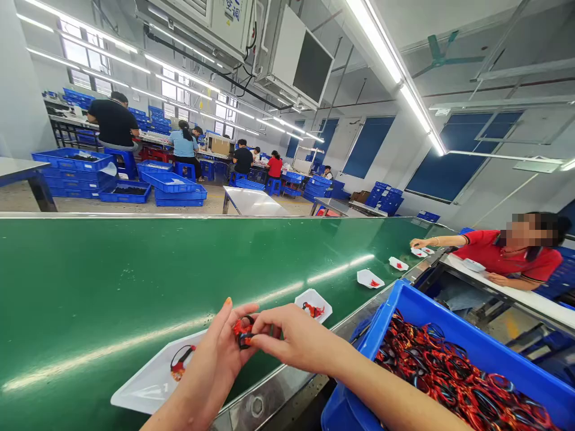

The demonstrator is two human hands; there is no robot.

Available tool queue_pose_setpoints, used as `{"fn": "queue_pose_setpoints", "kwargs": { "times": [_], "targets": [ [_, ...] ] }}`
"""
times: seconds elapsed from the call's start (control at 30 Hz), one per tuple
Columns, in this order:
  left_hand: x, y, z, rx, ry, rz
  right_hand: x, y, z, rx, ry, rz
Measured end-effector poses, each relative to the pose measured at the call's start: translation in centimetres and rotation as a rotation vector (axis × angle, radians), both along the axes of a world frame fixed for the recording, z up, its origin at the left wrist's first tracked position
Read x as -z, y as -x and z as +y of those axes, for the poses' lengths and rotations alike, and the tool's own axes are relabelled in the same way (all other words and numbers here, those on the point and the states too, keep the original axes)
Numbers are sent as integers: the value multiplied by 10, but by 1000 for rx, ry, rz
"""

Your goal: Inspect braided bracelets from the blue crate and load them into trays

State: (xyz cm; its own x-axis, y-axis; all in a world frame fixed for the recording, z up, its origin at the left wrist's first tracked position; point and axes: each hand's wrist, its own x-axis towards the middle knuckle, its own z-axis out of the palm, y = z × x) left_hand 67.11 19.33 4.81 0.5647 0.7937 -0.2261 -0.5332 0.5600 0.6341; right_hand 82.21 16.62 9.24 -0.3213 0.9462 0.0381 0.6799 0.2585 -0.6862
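Observation:
Several small black loops with red-orange parts (243,331) are bunched between my two hands above the green conveyor belt (112,269). My left hand (222,353) is cupped around them, thumb pointing up, the loops against its fingers. Thumb and fingertips of my right hand (291,336) pinch the bunch from the right. Behind my left wrist, a white angular tray (148,380) holds one black-and-red loop (181,363); my forearm covers part of that tray. Just beyond my right hand sits another white tray (320,297) with similar red and black pieces inside.
A blue bin (372,335) heaped with black-and-red loops (449,371) stands at right, under my right forearm. Farther along the belt lie more white trays (371,279). A co-worker in red (485,251) reaches onto the belt there. Stacked blue crates (72,173) stand behind.

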Motion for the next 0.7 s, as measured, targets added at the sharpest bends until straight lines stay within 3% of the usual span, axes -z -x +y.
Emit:
{"fn": "queue_pose_setpoints", "kwargs": {
  "times": [0.1, 0.17, 0.3, 0.7],
  "targets": [
    [1, -1, 2, 21, -3, -29, 5, -14, 8, 111, 267, 289],
    [1, -1, 3, 35, -11, -22, 4, -21, 13, 175, 360, 430],
    [1, -1, 4, 31, -17, 5, 2, -26, 17, 198, 407, 530],
    [3, -2, 1, -54, -12, 38, 3, -23, 15, 217, 433, 538]
  ]
}}
